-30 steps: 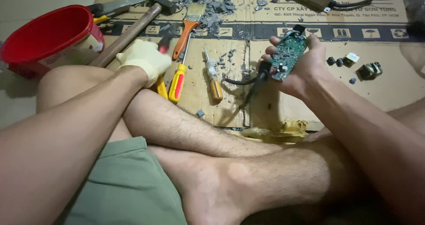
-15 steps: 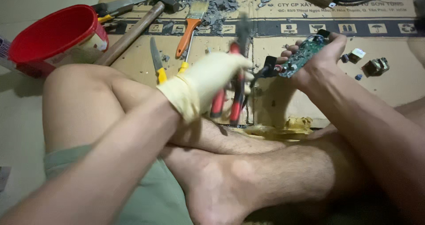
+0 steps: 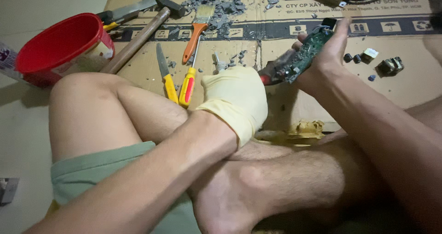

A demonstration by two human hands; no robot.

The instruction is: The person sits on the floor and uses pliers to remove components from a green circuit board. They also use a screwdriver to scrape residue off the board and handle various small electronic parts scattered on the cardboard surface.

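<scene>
The gloved left hand (image 3: 237,100) gripped red-handled pliers (image 3: 275,70), their jaws at a green circuit board (image 3: 311,50) clasped in the bare right hand (image 3: 329,54), above cardboard (image 3: 299,109).

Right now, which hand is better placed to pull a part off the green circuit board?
Probably the left hand: it grips red-handled pliers at the green circuit board. The right hand is holding that board.

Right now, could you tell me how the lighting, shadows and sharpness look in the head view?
In the head view the light is dim and warm; the red bucket casts a soft shadow on the floor toward the bottom left. The gloved left hand and the circuit board in the bare right hand are slightly soft; the forearms at the lower edge are blurred, and the bottom right corner falls into shadow.
</scene>
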